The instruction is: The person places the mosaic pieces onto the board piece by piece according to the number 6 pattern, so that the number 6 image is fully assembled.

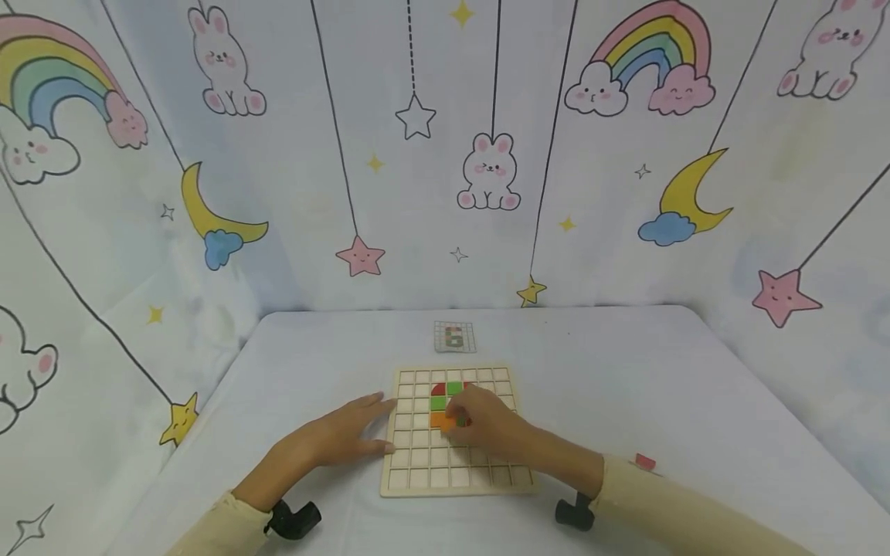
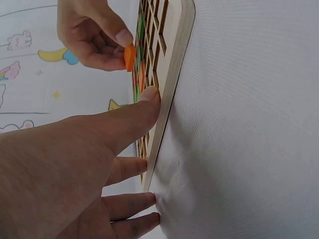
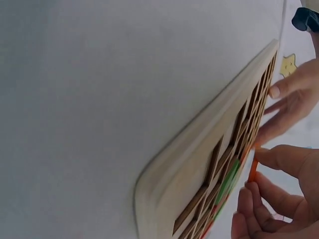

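Note:
A wooden grid board (image 1: 410, 479) lies on the white table, with red, green and orange tiles set in some of its squares. Between thumb and fingertips my right hand (image 1: 487, 421) pinches an orange tile (image 2: 129, 58), held just over the board. In the right wrist view the same tile (image 3: 253, 169) shows edge-on between the fingers. My left hand (image 1: 344, 432) rests at the board's left edge, fingers spread and fairly straight. Its thumb (image 2: 149, 94) touches the rim in the left wrist view. Part of the tile pattern (image 1: 438, 403) is hidden beneath my right hand.
A small patterned card (image 1: 455, 337) showing a tile figure lies behind the board. A red piece (image 1: 645, 462) sits on the table to the right, partly behind my right sleeve. Printed cloth walls (image 1: 417, 216) rise behind the table and at both sides.

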`<action>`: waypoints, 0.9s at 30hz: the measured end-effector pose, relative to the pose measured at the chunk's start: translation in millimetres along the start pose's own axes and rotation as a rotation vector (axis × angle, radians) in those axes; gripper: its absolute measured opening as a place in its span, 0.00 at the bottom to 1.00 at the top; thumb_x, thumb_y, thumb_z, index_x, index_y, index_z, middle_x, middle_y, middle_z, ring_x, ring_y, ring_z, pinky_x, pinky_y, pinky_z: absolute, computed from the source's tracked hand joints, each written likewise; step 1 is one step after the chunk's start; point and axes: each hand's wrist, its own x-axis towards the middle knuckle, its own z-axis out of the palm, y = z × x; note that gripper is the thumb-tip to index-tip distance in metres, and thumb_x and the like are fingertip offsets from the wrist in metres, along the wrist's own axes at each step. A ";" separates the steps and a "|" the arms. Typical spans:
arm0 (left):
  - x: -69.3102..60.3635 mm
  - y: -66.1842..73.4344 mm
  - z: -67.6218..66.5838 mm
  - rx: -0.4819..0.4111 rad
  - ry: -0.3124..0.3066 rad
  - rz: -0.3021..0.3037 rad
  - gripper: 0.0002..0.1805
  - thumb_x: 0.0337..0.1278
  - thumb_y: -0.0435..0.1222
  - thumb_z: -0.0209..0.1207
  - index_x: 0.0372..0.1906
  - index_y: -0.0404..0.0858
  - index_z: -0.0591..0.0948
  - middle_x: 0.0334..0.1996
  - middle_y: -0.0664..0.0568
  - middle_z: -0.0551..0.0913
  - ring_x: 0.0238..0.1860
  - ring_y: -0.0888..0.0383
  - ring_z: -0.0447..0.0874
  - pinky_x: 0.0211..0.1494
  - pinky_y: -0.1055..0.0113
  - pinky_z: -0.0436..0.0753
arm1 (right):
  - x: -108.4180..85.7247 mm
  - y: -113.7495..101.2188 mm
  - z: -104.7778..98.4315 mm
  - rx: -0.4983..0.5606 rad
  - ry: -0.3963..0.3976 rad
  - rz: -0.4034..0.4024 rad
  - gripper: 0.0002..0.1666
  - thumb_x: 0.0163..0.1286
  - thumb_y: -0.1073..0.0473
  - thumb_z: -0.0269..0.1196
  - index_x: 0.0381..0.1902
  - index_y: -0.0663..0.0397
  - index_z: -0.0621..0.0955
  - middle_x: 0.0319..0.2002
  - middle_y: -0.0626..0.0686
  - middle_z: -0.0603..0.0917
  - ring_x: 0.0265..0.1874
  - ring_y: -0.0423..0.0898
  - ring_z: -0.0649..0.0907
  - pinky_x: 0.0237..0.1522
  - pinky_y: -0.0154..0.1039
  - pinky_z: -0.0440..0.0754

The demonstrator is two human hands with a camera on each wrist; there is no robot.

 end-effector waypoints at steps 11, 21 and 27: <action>0.4 -2.7 2.6 0.010 -0.001 -0.028 0.44 0.66 0.57 0.68 0.81 0.45 0.68 0.81 0.38 0.62 0.82 0.38 0.60 0.81 0.39 0.65 | 7.6 -8.4 12.3 -0.025 -0.041 0.012 0.11 0.65 0.63 0.75 0.44 0.57 0.88 0.43 0.48 0.88 0.47 0.43 0.84 0.53 0.41 0.88; 1.8 -3.5 2.1 0.013 -0.002 -0.012 0.44 0.67 0.57 0.67 0.81 0.44 0.68 0.81 0.37 0.62 0.81 0.38 0.60 0.81 0.39 0.65 | 8.3 -13.1 15.5 -0.033 -0.065 0.010 0.10 0.66 0.64 0.74 0.46 0.56 0.88 0.44 0.47 0.88 0.47 0.40 0.83 0.53 0.38 0.87; 1.1 -2.8 1.8 0.015 0.014 0.009 0.44 0.66 0.55 0.69 0.80 0.41 0.69 0.80 0.34 0.64 0.80 0.36 0.62 0.80 0.38 0.67 | 7.3 -13.4 14.9 -0.009 -0.064 0.020 0.06 0.68 0.61 0.75 0.37 0.49 0.86 0.38 0.42 0.83 0.40 0.37 0.79 0.46 0.34 0.85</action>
